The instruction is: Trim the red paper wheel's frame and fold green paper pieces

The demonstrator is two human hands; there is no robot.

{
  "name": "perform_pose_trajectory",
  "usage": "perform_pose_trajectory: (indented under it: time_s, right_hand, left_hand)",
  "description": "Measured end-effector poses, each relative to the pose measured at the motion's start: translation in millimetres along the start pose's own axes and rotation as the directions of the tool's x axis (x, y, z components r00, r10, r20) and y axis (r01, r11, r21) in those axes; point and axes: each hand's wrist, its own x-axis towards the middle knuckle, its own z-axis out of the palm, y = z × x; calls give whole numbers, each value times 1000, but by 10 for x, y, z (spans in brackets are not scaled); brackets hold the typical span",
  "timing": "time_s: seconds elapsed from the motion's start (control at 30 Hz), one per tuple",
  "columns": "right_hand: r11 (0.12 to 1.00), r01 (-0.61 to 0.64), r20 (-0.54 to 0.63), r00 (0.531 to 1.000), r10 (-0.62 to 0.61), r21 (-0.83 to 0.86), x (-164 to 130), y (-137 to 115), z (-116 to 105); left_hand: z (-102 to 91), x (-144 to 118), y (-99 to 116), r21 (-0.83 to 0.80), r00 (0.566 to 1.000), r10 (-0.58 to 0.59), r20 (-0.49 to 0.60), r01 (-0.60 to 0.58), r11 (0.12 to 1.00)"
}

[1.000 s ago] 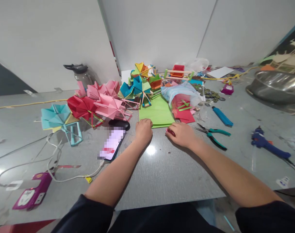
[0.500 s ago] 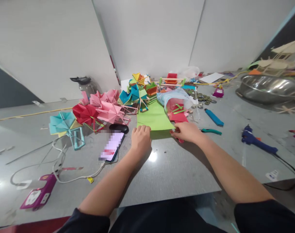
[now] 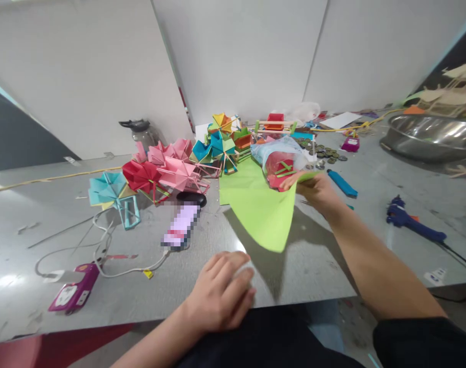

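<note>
My right hand (image 3: 315,191) pinches the raised edge of a lime-green sheet of paper (image 3: 261,212). The sheet curls up off the grey table, its near corner hanging free and casting a shadow. Near the table's front edge is my left hand (image 3: 225,291), away from the paper, with loosely bent fingers slightly apart and nothing visible in them. Behind the right hand lies a clear plastic bag (image 3: 277,151) with red and green paper pieces inside. At the sheet's far end stand folded paper pinwheel-like shapes in teal (image 3: 221,145), orange and yellow.
Pink paper shapes (image 3: 179,174), a red one (image 3: 141,176) and a light-blue one (image 3: 108,189) stand left. A phone (image 3: 181,225) is plugged into a white cable. Right are a blue cutter-like tool (image 3: 342,183), a blue glue gun (image 3: 413,220) and a steel basin (image 3: 432,138).
My left hand has let go of the paper's near edge and moved back toward me. My right hand has lifted its side of the sheet, which now curls up.
</note>
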Motion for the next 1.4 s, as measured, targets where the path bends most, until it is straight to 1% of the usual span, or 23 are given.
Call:
perform_pose_trajectory:
  time_s: [0.07,0.17,0.3,0.4,0.47,0.53,0.57,0.6,0.67,0.7,0.73,0.8,0.87,0.93,1.0,1.07,1.13,1.17,1.2,1.23,1.3,1.33,1.4]
  right_hand:
    - [998,55,-180,983,-47,42,43,14,-97]
    - [987,139,-381,919,-97,85,132,45,-223]
    - [976,201,-550,827,-120,89,224,85,-277]
    - [974,211,-613,781,-120,78,248,87,-256]
    - [975,210,-634,765,-115,76,252,63,-244]
    - [974,213,-647,754,-115,75,250,10,-248]
    - [973,219,-653,748,-119,73,245,-28,-258]
    - [971,229,-665,736,-128,66,238,-74,-273]
    - [968,248,-693,705,-153,39,211,-188,-311]
    - [966,257,-706,687,-170,17,192,-256,-331]
    - [965,261,-710,678,-189,-8,173,-331,-348]
    - [960,273,-700,673,-237,-63,140,-496,-365]
    - [952,292,-657,700,-280,-95,122,-680,-344]
    - [945,307,-587,748,-311,-110,113,-874,-278]
    - [937,326,-489,801,-345,-126,96,-1068,-182]
    - [920,363,-411,823,-392,-151,51,-1243,-92]
    - [902,388,-343,835,-431,-188,-21,-1384,-48]
    - [893,395,-317,837,-446,-214,-62,-1440,-49]
    - [884,398,-295,838,-458,-244,-104,-1486,-67]
    - [874,400,-283,835,-472,-277,-144,-1522,-98]
    - [851,395,-272,825,-495,-347,-216,-1570,-181]
    - [840,386,-272,822,-501,-380,-246,-1584,-222]
    - [862,342,-339,815,-470,-374,-297,-1596,-270]
  left_hand:
    - [42,-113,-93,86,934,-289,211,277,957]
    - [242,-141,-312,290,740,-519,429,431,855]
    - [608,154,-440,405,616,-657,434,518,753]
    - [811,548,-306,362,573,-687,446,587,724]
    - [840,763,-131,212,609,-575,547,563,799]
    - [771,851,46,-248,705,-74,706,343,906]
    - [710,838,110,-482,719,175,673,246,841]
    - [641,790,146,-606,751,277,599,199,770]
    - [520,626,118,-543,831,135,540,221,810]
    - [484,535,59,-406,826,-3,564,280,870]
    - [474,458,-17,-225,791,-197,579,388,894]
    - [546,388,-162,107,657,-526,540,567,817]
    - [722,471,-206,264,611,-642,463,596,758]
    - [941,691,-92,213,634,-597,491,577,788]
    - [1120,962,150,5,688,-408,600,507,862]
    - [1204,1170,434,-434,730,80,679,311,846]
    - [1176,1235,641,-815,632,563,533,206,541]
    - [1123,1208,682,-878,631,633,449,177,446]
    - [1048,1146,669,-871,679,595,429,136,472]
    - [956,1053,603,-813,720,518,462,111,572]
    - [749,799,347,-505,771,186,609,197,840]
    - [649,648,189,-300,772,-19,635,269,915]
    - [492,338,-89,6,720,-290,630,369,930]
